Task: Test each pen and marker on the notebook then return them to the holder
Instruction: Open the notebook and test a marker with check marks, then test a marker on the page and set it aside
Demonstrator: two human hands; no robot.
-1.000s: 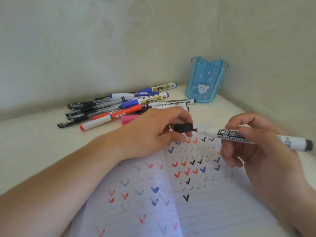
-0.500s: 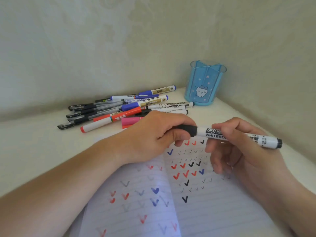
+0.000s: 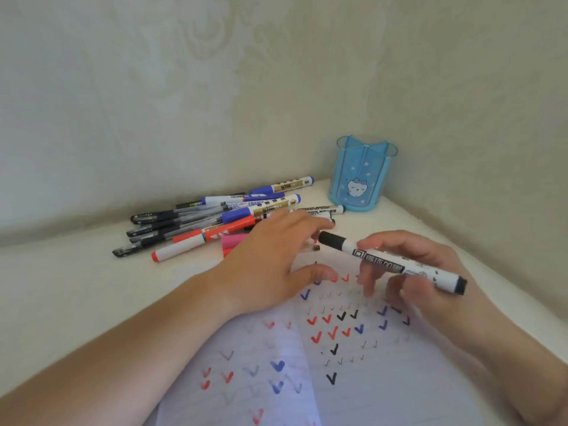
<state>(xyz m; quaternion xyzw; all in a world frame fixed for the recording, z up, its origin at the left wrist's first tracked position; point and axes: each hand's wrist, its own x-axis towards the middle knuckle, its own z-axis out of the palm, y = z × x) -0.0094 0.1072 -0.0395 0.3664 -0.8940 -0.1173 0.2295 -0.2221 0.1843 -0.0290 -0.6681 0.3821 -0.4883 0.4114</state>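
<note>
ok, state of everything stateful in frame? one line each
black whiteboard marker: capped, held level above the notebook
right hand: gripping the marker barrel
left hand: open, fingers spread, holding nothing
notebook: open, pages covered in red, blue and black ticks
blue pen holder: upright, looks empty
pile of pens and markers: lying flat on the table, capped as far as visible

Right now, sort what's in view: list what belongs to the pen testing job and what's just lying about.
Part of the job:
- black marker in the right hand
- left hand, open
- notebook with check marks
- pile of pens and markers
- blue holder

Lying about:
- nothing; only the table and wall
</note>
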